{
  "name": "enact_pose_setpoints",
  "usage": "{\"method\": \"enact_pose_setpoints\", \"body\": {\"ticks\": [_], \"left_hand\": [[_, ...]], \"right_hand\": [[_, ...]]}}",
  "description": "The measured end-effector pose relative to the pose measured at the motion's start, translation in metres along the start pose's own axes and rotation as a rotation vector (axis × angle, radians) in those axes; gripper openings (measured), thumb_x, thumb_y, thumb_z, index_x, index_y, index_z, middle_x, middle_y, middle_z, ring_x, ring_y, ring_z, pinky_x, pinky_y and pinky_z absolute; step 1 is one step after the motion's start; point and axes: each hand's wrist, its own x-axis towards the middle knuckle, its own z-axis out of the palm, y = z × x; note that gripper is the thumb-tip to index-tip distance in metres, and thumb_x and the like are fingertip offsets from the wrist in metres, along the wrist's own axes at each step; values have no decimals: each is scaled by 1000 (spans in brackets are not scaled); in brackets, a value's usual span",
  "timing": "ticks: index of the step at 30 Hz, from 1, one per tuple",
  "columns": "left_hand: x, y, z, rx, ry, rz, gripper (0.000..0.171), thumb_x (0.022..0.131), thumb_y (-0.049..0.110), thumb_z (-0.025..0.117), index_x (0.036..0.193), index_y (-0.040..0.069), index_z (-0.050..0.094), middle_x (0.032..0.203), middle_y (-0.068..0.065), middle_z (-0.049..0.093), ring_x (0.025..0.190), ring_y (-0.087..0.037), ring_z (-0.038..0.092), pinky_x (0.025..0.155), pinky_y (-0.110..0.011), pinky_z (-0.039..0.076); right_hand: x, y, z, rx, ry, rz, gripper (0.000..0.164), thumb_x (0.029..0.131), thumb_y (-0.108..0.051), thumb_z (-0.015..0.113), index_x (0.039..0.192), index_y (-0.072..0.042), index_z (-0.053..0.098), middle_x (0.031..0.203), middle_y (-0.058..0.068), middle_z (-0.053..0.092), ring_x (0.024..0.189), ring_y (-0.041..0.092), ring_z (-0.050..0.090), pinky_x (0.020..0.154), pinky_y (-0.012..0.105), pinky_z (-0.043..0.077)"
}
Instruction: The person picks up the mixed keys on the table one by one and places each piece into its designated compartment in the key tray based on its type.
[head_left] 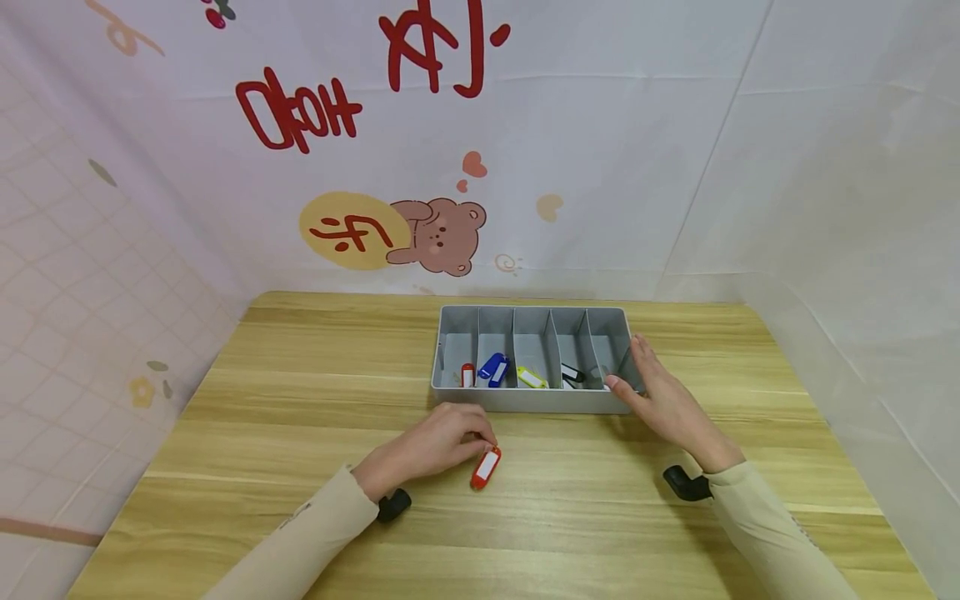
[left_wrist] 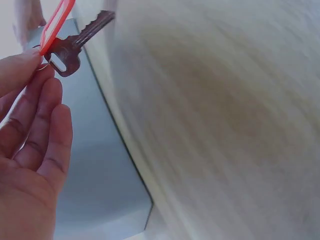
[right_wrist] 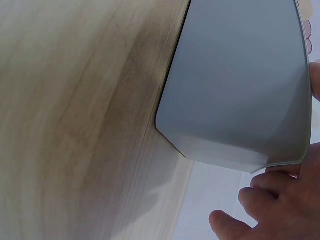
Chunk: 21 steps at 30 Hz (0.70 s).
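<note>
My left hand (head_left: 442, 437) pinches a red key tag (head_left: 486, 468) with a white label, in front of the tray. From the tag's ring hangs a dark key (left_wrist: 67, 55), seen in the left wrist view. My right hand (head_left: 667, 408) rests at the right end of a grey divided tray (head_left: 532, 402), thumb over the front rim and fingers along the end wall. From the left, the tray's compartments hold a red key tag (head_left: 467, 375), blue key tags (head_left: 495, 369), a yellow key tag (head_left: 532, 377) and black key tags (head_left: 572, 372). My thumb partly hides the rightmost compartment.
The tray stands on a wood-grain table (head_left: 570, 517), toward its back edge. A printed white cloth (head_left: 600, 125) hangs behind the table and along both sides. Black wrist mounts (head_left: 686, 483) show beneath my sleeves.
</note>
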Motion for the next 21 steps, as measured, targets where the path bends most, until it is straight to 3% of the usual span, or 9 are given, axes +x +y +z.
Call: {"method": "enact_pose_setpoints", "body": {"ticks": [7,13,21], "left_hand": [[-4,9,-8,-23,49,7,8,97,11,74,101,14,80,101,7,71,91,-3,64,82,-23,54],[-7,14,-16,-53,118,31,6,96,10,75,99,11,81,100,6,71,92,-4,65,79,-27,56],[-9,16,-27,-62,213,58,7,96,9,75,97,12,81,98,4,72,92,-7,66,78,-24,54]], "right_hand": [[0,2,1,0,-2,1,94,106,-53,52,163,3,3,172,18,-4,156,45,9,119,67,19],[0,2,2,2,4,-4,95,106,-53,53,163,5,4,172,19,-3,156,46,9,118,67,19],[0,3,2,2,-2,1,95,106,-53,52,164,1,1,172,17,-5,157,43,7,119,66,18]]}}
